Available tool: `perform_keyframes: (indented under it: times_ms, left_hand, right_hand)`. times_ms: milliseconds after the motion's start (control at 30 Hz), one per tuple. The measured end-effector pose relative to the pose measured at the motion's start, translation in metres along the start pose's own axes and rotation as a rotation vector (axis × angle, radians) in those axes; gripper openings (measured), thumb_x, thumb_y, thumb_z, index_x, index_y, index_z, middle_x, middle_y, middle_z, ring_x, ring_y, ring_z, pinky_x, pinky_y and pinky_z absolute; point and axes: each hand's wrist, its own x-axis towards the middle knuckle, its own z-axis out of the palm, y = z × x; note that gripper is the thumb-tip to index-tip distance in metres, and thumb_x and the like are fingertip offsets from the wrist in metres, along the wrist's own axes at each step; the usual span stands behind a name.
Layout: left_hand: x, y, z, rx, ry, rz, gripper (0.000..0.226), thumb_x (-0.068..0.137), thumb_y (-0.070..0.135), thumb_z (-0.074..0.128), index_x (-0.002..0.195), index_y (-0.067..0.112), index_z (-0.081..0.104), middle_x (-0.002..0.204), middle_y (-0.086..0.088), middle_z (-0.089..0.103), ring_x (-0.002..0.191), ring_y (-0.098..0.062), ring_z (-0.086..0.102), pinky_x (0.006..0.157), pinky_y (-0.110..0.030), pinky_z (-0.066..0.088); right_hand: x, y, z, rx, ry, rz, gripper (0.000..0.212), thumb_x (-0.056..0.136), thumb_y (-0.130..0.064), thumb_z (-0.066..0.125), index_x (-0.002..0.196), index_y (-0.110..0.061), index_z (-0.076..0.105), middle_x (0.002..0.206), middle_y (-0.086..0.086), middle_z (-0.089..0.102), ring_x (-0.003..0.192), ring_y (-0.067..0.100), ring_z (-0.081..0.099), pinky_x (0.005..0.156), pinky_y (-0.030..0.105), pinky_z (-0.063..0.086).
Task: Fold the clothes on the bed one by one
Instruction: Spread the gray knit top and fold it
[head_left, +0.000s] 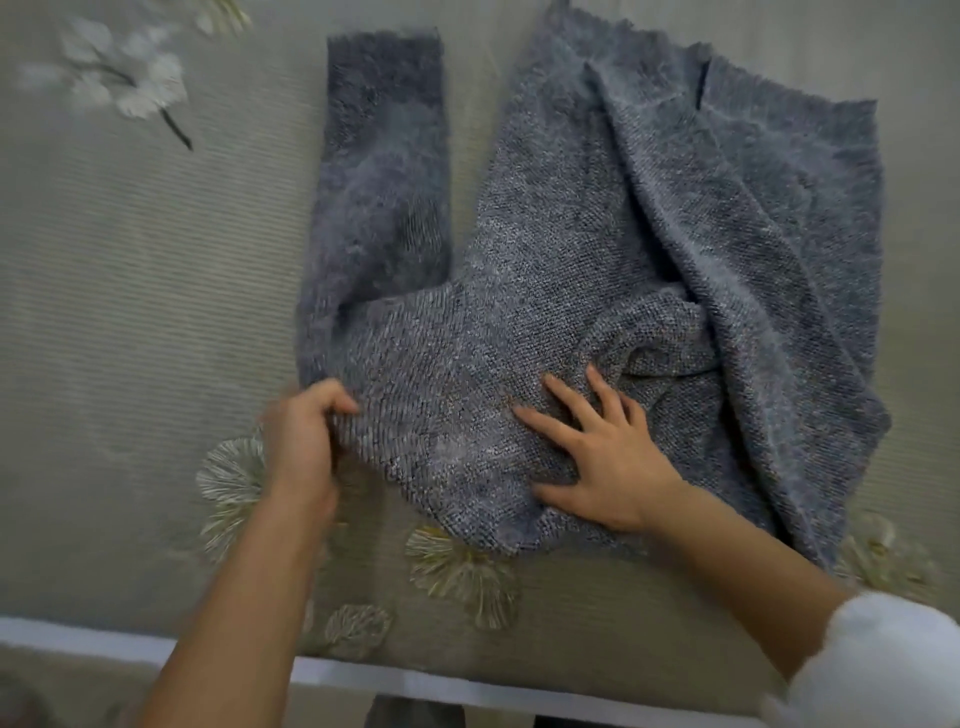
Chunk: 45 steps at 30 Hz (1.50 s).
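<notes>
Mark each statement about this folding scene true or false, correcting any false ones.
1. The left hand grips the edge of the sweater. True.
2. The right hand holds the sweater up in the air. False: it rests flat on the sweater, fingers spread.
3. The sweater is bright red. False: it is grey-blue.
4. The bedspread bears embroidered flowers. True.

Left hand (301, 447) motion-blurred, fingertips lost behind gripped edge of grey sweater (571, 249), sweater's top cut by frame, white sleeve (883, 670) blurred and cropped at corner, dark shape (410, 714) at bottom edge cropped, unidentifiable
</notes>
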Motion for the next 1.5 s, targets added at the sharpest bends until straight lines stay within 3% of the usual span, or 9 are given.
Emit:
perform_keyframes:
  times_ms: [167,267,400,533,700,967,1200,1367,1500]
  left_hand:
    - [-0.002,-0.011,-0.026,0.391,-0.069,-0.174,0.015,0.075,0.023,0.067,0.087,0.014,0.065,0.071,-0.003,0.067,0.061,-0.017,0.060,0.069,-0.039,0.053]
    - [0.018,0.014,-0.015,0.413,0.013,0.096,0.050,0.068,0.047,0.070,0.106,0.019,0.055,0.093,0.005,0.065,0.076,-0.012,0.062,0.066,-0.035,0.051]
    - [0.050,0.056,0.021,0.488,0.072,0.265,0.094,0.069,0.060,0.073,0.143,0.022,0.028,0.138,0.001,0.047,0.120,-0.019,0.050,0.100,-0.034,0.036]
    - [0.071,0.100,0.033,0.056,-0.021,-0.057,0.046,0.084,0.036,0.068,0.122,0.010,0.059,0.120,-0.008,0.065,0.101,-0.020,0.065,0.097,-0.038,0.050]
    - [0.078,0.127,-0.022,-0.470,-0.019,0.200,0.048,0.097,0.032,0.045,0.137,0.005,0.049,0.131,-0.016,0.058,0.115,-0.029,0.061,0.099,-0.044,0.049]
    - [0.061,0.093,-0.065,-0.203,0.095,-0.067,0.019,0.094,0.039,0.048,0.098,0.025,0.059,0.093,0.008,0.067,0.084,-0.009,0.062,0.069,-0.027,0.051]
    - [0.041,0.147,-0.016,-0.166,0.069,0.535,0.031,0.084,0.023,0.064,0.112,0.008,0.067,0.108,-0.009,0.068,0.098,-0.020,0.065,0.086,-0.034,0.052]
    - [-0.009,0.134,0.106,0.404,-0.181,1.107,0.025,0.083,0.033,0.062,0.069,0.025,0.044,0.066,0.011,0.048,0.062,0.000,0.040,0.062,-0.019,0.036]
    - [-0.026,0.056,0.176,1.054,-0.626,1.272,0.025,0.083,0.039,0.063,0.092,0.019,0.051,0.137,-0.010,0.051,0.132,-0.020,0.035,0.111,-0.033,0.024]
  right_hand:
    - [0.001,-0.008,-0.009,-0.022,0.021,0.038,0.079,0.072,-0.087,0.019,0.144,-0.055,0.009,0.160,-0.009,0.001,0.145,0.026,-0.012,0.113,0.059,0.005]
    - [0.011,-0.020,-0.012,0.076,0.237,0.073,0.069,0.081,-0.080,0.015,0.145,-0.055,0.010,0.161,-0.006,0.003,0.146,0.021,-0.009,0.112,0.056,0.006]
    - [0.032,-0.031,-0.005,0.145,0.258,0.125,0.072,0.082,-0.080,0.019,0.141,-0.059,-0.016,0.158,-0.008,-0.023,0.144,0.019,-0.028,0.112,0.054,-0.005]
    - [0.042,-0.026,0.010,0.069,0.174,0.181,0.074,0.079,-0.083,0.015,0.134,-0.059,-0.029,0.156,-0.008,-0.029,0.142,0.019,-0.030,0.112,0.053,-0.013]
    - [0.043,-0.025,0.013,0.078,0.197,0.185,0.075,0.077,-0.085,0.011,0.138,-0.059,-0.024,0.157,-0.009,-0.027,0.144,0.018,-0.026,0.109,0.052,-0.013]
    - [0.045,-0.027,0.013,0.056,0.192,0.208,0.075,0.075,-0.085,0.004,0.138,-0.057,-0.026,0.155,-0.008,-0.029,0.143,0.017,-0.028,0.109,0.053,-0.013]
    - [0.038,-0.025,-0.003,0.208,0.158,0.132,0.074,0.084,-0.075,0.033,0.144,-0.056,-0.006,0.158,-0.013,-0.020,0.144,0.011,-0.021,0.114,0.052,-0.004]
    - [0.004,-0.003,-0.025,0.634,0.678,0.199,0.048,0.091,-0.039,0.057,0.137,-0.034,0.044,0.144,-0.014,0.038,0.137,0.009,0.025,0.111,0.039,0.021]
    - [-0.023,0.043,-0.036,0.924,0.891,0.412,0.030,0.092,-0.013,0.060,0.117,-0.029,0.053,0.109,-0.003,0.057,0.099,0.009,0.055,0.082,0.014,0.043]
